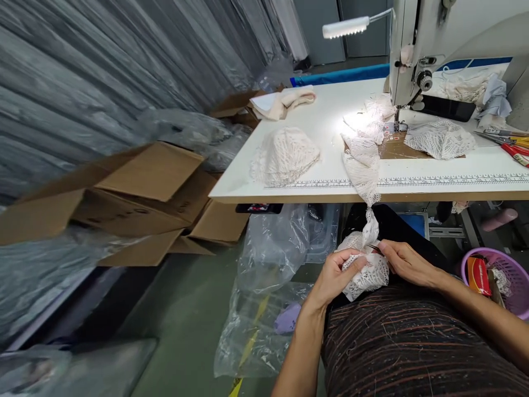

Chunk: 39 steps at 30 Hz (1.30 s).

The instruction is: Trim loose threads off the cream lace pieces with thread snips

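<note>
White lace fabric lies gathered in my lap, and a twisted chain of lace pieces runs from it over the table edge up to the sewing machine. My left hand pinches the lace between thumb and fingers. Closed around a small dark pointed tool, my right hand rests against the lace, with the tool's tip at the fabric near my left fingers. Most of the tool is hidden, so its exact kind does not show.
The sewing machine stands on a white table with a printed ruler edge. A lace stack sits left; red-handled scissors lie right. An open cardboard box is at left, a purple basket at right. Plastic bags cover the floor.
</note>
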Available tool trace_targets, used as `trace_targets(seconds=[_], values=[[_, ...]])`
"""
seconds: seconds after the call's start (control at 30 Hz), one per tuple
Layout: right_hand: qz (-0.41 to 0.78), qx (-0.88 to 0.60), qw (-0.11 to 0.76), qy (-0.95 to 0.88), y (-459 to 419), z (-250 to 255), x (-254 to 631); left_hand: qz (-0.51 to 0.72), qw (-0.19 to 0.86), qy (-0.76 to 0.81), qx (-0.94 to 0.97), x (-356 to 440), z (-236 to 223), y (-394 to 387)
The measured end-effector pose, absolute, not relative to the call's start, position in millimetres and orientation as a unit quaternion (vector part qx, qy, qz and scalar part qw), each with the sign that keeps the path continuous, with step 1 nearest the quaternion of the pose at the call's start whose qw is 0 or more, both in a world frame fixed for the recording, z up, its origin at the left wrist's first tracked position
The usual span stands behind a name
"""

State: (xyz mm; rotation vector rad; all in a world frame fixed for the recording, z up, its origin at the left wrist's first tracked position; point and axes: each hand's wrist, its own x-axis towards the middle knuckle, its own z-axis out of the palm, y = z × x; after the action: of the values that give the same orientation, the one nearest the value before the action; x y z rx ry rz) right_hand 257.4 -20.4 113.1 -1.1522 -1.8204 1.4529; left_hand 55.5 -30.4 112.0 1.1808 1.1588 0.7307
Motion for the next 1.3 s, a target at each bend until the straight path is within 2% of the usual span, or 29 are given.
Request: trace_targets(seconds=[0.4,0.9,1.1,1.3], values=[[0.496,-0.403,0.222,-0.737,-13.5,113.7,248.4,0.266,0.599,0.496,0.569,47.6,118.4,-27.0],[0.450,-0.411,0.265,-0.748,-15.4,112.9,239.4,0.288,0.584,0.498,0.573,47.0,109.4,-25.1],[0.468,-0.452,0.266,-0.711,-17.9,107.8,243.1,0.308,0.641,0.487,0.506,49.0,110.6,-25.7],[0.473,-0.428,0.226,-0.736,-21.1,111.7,249.1,0.317,0.687,0.477,0.448,52.0,115.6,-23.9]])
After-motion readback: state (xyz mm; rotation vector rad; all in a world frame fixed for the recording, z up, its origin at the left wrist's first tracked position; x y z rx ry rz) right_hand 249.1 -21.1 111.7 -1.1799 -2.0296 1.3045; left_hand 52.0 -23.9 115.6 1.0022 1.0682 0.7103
